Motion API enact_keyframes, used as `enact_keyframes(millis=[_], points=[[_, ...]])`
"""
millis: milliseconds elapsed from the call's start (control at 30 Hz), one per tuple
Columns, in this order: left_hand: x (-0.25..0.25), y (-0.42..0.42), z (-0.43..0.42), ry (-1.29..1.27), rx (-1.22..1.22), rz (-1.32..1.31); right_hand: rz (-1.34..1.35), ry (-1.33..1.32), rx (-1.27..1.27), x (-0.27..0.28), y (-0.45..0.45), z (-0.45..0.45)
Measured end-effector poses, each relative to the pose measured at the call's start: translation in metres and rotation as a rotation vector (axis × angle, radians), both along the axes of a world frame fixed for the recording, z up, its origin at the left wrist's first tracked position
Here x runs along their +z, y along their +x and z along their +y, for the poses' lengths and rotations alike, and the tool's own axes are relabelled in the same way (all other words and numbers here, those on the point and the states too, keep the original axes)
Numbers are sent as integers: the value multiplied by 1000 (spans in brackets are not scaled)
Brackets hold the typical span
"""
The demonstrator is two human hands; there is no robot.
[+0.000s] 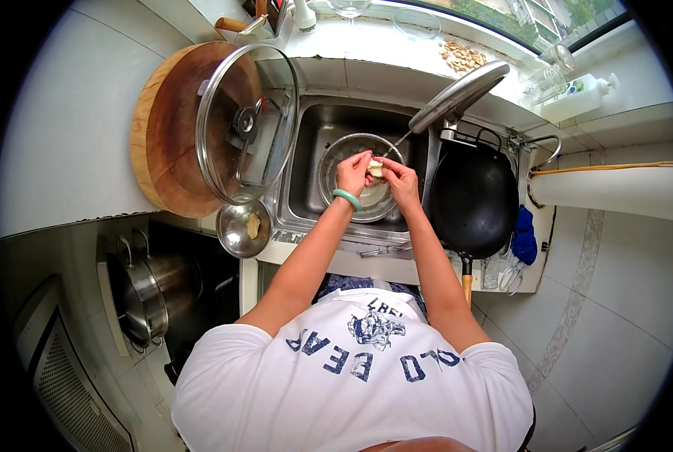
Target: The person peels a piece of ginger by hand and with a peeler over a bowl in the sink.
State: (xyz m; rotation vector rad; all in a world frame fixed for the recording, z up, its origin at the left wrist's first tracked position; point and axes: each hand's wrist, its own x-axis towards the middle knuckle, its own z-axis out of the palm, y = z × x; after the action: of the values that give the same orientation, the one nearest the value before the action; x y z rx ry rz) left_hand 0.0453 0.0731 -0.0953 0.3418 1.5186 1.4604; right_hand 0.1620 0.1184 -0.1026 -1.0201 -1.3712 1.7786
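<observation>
Both my hands meet over a metal bowl (pixel 329 181) that sits in the steel sink (pixel 300 128). My left hand (pixel 353 173), with a green bangle at the wrist, pinches one side of a small pale piece of food (pixel 376 169). The fingers of my right hand (pixel 398 181) close on its other side. Water runs in a thin stream from the faucet (pixel 457 98) beside the hands. What exactly the pale piece is cannot be made out. Left of the sink, a small steel bowl (pixel 235 226) holds a yellowish piece (pixel 254 225).
A round wooden board (pixel 156 135) and a glass lid (pixel 203 143) stand at the left. A black wok (pixel 472 200) is right of the sink, near a blue cloth (pixel 524 236). Nuts (pixel 461 56) and a pump bottle (pixel 577 98) are on the sill. A steel pot (pixel 163 290) is lower left.
</observation>
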Motion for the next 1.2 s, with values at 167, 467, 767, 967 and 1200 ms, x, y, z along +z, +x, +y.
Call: enact_keyframes(millis=[167,467,767,967,1200], points=[[0,2,0,42,-134,157,-122,129,-91,-11,-3,0],[-5,0,-6,277,-202,-81,16,-86,-168,6,-5,2],[-1,-15,-7,145,-300,312,-214,412,-20,11,2,7],[8,-27,-1,73,-435,651,-328,649,-47,31,-3,3],[21,-28,5,44,-531,803,-385,851,-37,33,-3,6]])
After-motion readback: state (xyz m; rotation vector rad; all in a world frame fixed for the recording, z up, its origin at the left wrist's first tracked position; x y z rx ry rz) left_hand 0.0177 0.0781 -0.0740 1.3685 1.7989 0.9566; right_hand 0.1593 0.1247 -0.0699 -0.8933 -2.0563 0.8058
